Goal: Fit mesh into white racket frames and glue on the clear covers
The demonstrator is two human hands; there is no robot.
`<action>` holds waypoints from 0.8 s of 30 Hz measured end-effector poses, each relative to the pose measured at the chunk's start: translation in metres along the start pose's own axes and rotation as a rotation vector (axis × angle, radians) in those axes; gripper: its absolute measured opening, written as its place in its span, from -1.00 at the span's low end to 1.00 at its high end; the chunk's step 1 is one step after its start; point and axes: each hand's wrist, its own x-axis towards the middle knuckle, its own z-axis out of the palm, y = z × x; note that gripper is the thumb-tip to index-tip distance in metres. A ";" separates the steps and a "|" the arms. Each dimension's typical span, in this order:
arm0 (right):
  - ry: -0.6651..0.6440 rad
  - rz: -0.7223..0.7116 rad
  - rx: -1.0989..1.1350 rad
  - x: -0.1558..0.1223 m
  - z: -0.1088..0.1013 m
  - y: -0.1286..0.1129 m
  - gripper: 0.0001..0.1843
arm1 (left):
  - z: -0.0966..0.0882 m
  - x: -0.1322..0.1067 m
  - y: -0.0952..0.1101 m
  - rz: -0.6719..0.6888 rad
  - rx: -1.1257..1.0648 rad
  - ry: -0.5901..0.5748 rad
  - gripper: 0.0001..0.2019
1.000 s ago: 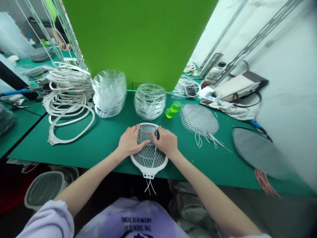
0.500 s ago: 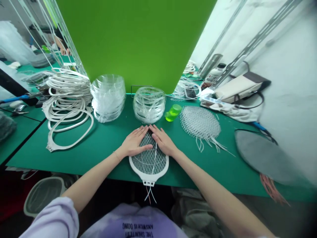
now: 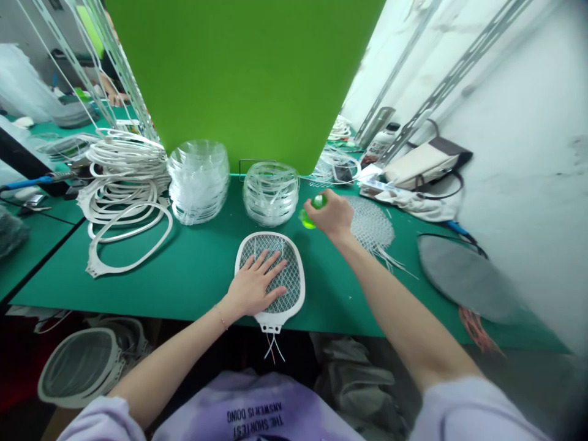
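Observation:
A white oval racket head with metal mesh (image 3: 285, 262) lies at the front edge of the green table (image 3: 197, 269), thin wires hanging from its neck. My left hand (image 3: 255, 285) lies flat on the mesh, fingers spread. My right hand (image 3: 331, 214) is closed around a small translucent green bottle (image 3: 312, 208), just beyond the racket head and beside a loose mesh piece (image 3: 373, 228).
Two stacks of clear plastic pieces (image 3: 198, 177) (image 3: 270, 191) stand before a green screen (image 3: 243, 79). White frame rings (image 3: 124, 190) pile at left. A grey mesh disc (image 3: 463, 275) and a bag (image 3: 422, 165) lie right. More racket heads (image 3: 78, 364) sit below the table.
My right hand has left the racket mesh, reached back right and closed on the green bottle. My left hand has slid down onto the mesh's lower part and stays flat.

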 end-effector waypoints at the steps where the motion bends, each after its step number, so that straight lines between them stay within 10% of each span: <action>1: 0.076 -0.073 0.044 -0.029 -0.015 -0.006 -0.67 | 0.001 0.000 -0.001 -0.006 0.002 0.007 -0.35; 5: 0.100 -0.418 0.255 -0.151 -0.056 -0.025 -0.83 | 0.004 0.001 0.000 -0.021 0.008 0.026 -0.37; 8: 0.040 -0.528 0.269 -0.194 -0.057 -0.028 -0.94 | 0.004 0.002 0.001 -0.012 0.003 0.031 -0.37; 14: 0.249 -0.298 0.251 -0.152 -0.037 -0.003 -0.82 | 0.000 -0.012 0.003 0.003 -0.007 0.006 -0.35; 24: -0.042 -0.042 0.037 -0.058 0.019 -0.019 -0.66 | 0.001 -0.018 0.023 -0.035 -0.087 -0.025 0.21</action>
